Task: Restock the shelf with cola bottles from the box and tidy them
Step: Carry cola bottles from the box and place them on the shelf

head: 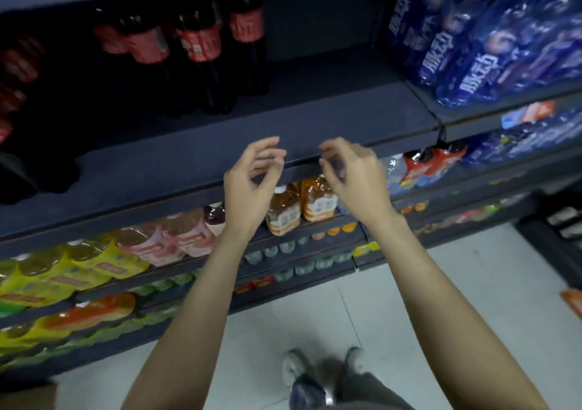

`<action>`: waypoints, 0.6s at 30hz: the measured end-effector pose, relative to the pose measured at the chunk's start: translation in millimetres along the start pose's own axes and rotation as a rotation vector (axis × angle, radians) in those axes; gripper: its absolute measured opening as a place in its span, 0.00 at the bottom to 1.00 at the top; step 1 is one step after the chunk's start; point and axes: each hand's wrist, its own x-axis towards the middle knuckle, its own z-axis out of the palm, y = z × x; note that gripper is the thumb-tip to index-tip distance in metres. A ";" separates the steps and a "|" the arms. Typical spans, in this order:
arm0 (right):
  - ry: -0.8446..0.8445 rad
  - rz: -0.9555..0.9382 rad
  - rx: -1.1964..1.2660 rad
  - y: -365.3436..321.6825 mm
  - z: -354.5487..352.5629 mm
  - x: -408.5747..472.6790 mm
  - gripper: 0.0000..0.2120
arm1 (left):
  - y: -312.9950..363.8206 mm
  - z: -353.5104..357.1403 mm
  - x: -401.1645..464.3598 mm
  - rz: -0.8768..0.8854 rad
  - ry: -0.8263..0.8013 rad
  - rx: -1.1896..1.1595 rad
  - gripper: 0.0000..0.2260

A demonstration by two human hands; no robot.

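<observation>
— Are the hands carrying anything right now?

— No. The left hand (252, 182) and the right hand (352, 176) both hang at the front edge of the shelf (315, 119), near each other but not touching, fingers loosely curled, nothing in either.

— And the cola?

— The cola bottles (195, 56) stand toward the back left of that shelf, dark with red labels, a few upright in a loose group. More crowd the far left edge, though it's too dim there to count them. The right half of the shelf, up to its right corner, is bare board.

— The box?

— I can't pick it out for certain. There's a brown corner (28, 397) at the bottom left on the floor (456, 283) that might be cardboard, but I wouldn't swear to it.

— So which step is this?

— Between bottles, I'd say. Empty hands at the shelf front suggest either fetching more stock or straightening what's there.

— What does the next move need?

— If it's restocking, a turn down toward the floor for a bottle. If it's tidying, a reach deep to the back left, drawing bottles forward without knocking the neighbours over. The blue bottles (472, 50) on the next bay stay out of it.
</observation>
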 end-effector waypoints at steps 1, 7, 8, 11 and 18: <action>0.047 0.011 0.005 6.2 -8.6 -20.2 0.09 | -1.1 10.3 -12.6 0.023 -0.014 -0.012 0.09; 0.084 0.159 0.038 66.9 -67.7 -158.1 0.11 | -9.5 91.6 -97.3 -0.008 -0.209 0.007 0.07; 0.058 0.201 0.012 83.0 -80.1 -184.1 0.11 | -12.7 112.3 -111.7 -0.040 -0.270 0.037 0.07; -0.023 0.368 -0.056 129.6 -121.9 -270.0 0.13 | -26.2 187.8 -155.1 -0.235 -0.508 0.253 0.07; -0.216 0.979 -0.040 230.9 -247.6 -462.7 0.19 | -23.7 385.7 -281.4 -0.450 -0.983 0.501 0.11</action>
